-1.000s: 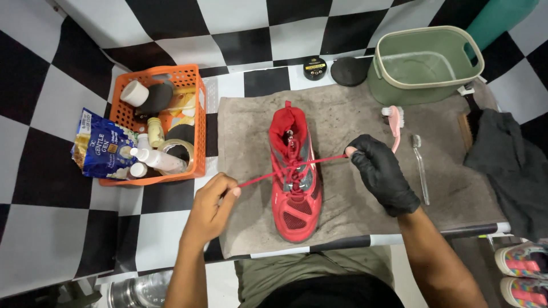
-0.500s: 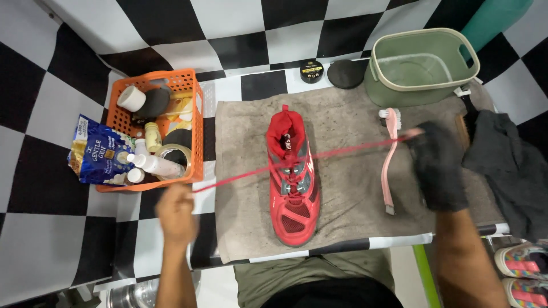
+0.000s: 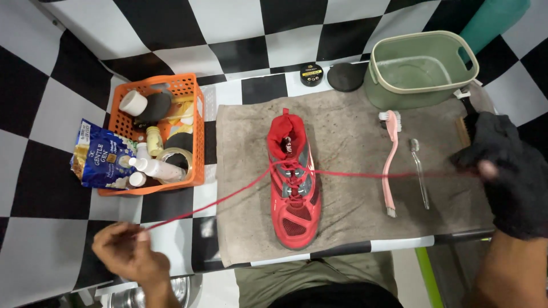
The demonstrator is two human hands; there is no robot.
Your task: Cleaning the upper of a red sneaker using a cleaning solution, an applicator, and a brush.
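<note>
**Red lace pulled wide through a red shoe**

The red shoe lies in the middle of a grey towel on the surface, with its toe toward the person. A red lace passes through the eyelets and goes out to both sides of the shoe, drawn nearly straight.

The left hand, bare, is well to the left of the shoe and below it, fingers pinched on one lace end. The right hand, in a black glove, is well to the right of the shoe and is closed on the other end.

The lace is thin, soft and light; I judge it can slip between the fingers (more so in the glove), so the ends are the best place to hold. The shoe looks light with a stiff sole and may slide on the towel.

Right of the shoe lie a pink brush and a clear toothbrush. Left of it stands an orange basket.
</note>
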